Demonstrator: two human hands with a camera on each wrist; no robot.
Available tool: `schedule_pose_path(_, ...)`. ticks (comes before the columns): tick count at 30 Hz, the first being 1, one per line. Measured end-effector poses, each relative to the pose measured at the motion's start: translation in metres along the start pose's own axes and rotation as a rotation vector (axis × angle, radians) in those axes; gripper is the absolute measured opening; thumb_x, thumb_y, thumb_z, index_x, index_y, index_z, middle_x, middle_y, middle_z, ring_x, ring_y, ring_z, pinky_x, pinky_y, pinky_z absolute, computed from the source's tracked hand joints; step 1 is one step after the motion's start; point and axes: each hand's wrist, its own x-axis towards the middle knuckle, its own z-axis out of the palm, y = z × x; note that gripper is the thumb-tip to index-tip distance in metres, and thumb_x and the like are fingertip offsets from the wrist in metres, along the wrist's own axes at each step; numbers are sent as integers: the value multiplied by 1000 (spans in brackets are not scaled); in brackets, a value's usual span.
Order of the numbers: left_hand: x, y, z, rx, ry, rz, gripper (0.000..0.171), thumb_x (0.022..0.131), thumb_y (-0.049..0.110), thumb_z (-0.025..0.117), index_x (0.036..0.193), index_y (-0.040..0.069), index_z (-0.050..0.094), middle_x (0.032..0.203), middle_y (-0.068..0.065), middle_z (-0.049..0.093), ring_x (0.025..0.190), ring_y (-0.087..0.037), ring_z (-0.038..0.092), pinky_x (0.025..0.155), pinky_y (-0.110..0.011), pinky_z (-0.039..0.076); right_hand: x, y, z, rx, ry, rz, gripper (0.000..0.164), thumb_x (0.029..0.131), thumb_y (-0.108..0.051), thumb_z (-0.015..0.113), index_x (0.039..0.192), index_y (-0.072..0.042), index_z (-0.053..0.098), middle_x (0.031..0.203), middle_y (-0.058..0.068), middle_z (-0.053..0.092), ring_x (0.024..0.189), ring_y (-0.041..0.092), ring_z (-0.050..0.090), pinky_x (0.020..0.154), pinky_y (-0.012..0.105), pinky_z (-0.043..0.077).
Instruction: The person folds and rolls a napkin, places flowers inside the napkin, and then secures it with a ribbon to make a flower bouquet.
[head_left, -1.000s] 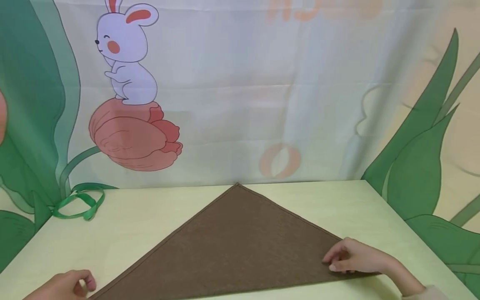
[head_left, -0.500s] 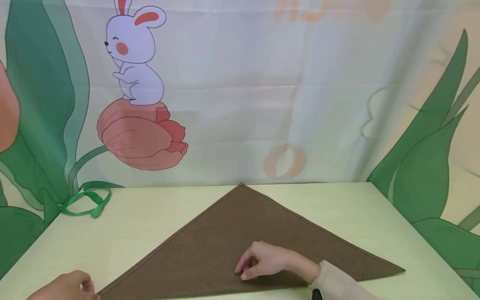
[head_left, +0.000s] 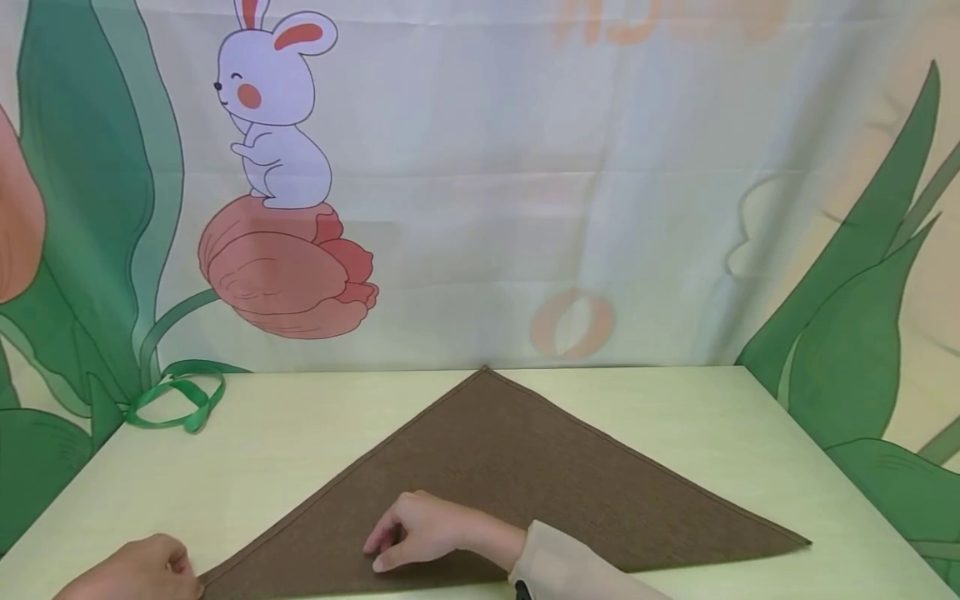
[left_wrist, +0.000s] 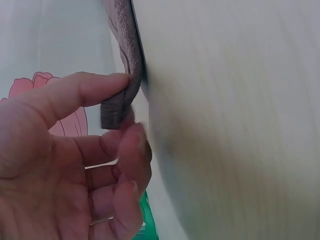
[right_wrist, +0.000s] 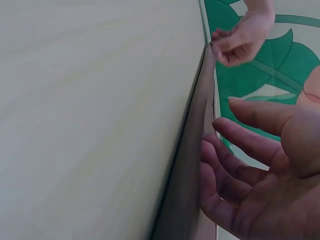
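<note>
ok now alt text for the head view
A person's left hand pinches the left corner of a triangular brown cloth on a pale table; the right hand is over the cloth's near side. Behind, a backdrop shows a white rabbit on a pink tulip.

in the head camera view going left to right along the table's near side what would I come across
Bare left hand, left corner of the brown triangular cloth, bare right hand, cream fabric sleeve, right corner of that cloth.

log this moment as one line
left hand: pinches brown cloth corner | right hand: over cloth, not gripping | green ribbon: on table
</note>
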Motion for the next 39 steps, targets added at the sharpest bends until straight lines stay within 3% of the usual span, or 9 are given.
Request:
schedule_pose_path(4,3,2,-3,-17,15,93,9,78,7,51,70,5,50,57,-1,46,55,-15,44,53,-29,36,17,-12,7,-11,-10,13,23,85,-16,64,105,-7,67,82,-8,63,69,-6,49,62,12,41)
schedule_pose_path(9,2,14,-1,9,78,65,10,80,9,55,73,5,50,58,-2,47,55,-15,44,53,-28,36,34,-22,17,18,-14,12,24,86,-17,63,107,-7,66,86,-6,66,74,-7,51,67,12,42)
schedule_pose_path(13,-1,27,4,23,130,80,13,81,13,61,75,6,52,63,-1,50,57,-15,49,56,-30,39,44,-27,24,74,-4,13,23,86,-15,62,107,-6,66,86,-4,67,71,-7,52,64,12,42)
schedule_pose_path(21,-2,43,13,-41,158,110,23,78,25,70,80,6,57,67,0,53,63,-14,51,60,-29,41,55,-32,30,189,20,39,22,85,-11,62,105,-4,67,85,-2,68,65,-5,53,58,13,44)
schedule_pose_path(25,-1,44,18,-50,129,192,22,76,23,73,79,6,58,67,0,54,63,-14,50,59,-29,40,58,-33,32,187,35,21,22,85,-11,62,105,-3,67,84,-2,68,65,-5,53,60,12,44)
schedule_pose_path(29,2,46,19,-73,58,198,22,75,20,73,84,3,61,69,0,56,66,-15,52,62,-31,43,59,-34,32,184,49,10,22,85,-10,62,105,-3,67,81,-2,67,63,-5,51,59,12,43)
schedule_pose_path(33,5,43,17,-115,-2,224,10,79,3,66,87,-1,62,72,-2,60,69,-16,55,64,-32,47,60,-36,34,148,59,-5,22,86,-11,62,106,-5,67,78,-4,66,60,-6,49,58,11,42)
schedule_pose_path(36,5,42,18,-123,2,225,8,78,-7,60,84,-2,61,72,-2,59,68,-17,55,63,-32,47,62,-38,37,67,77,-10,20,86,-14,62,105,-9,68,79,-7,67,62,-8,50,59,9,42)
schedule_pose_path(39,5,42,20,-92,22,223,8,77,-7,59,81,0,59,69,-2,57,66,-16,53,62,-31,45,65,-43,42,-27,111,15,16,86,-19,63,100,-15,70,80,-11,67,63,-10,52,59,8,40)
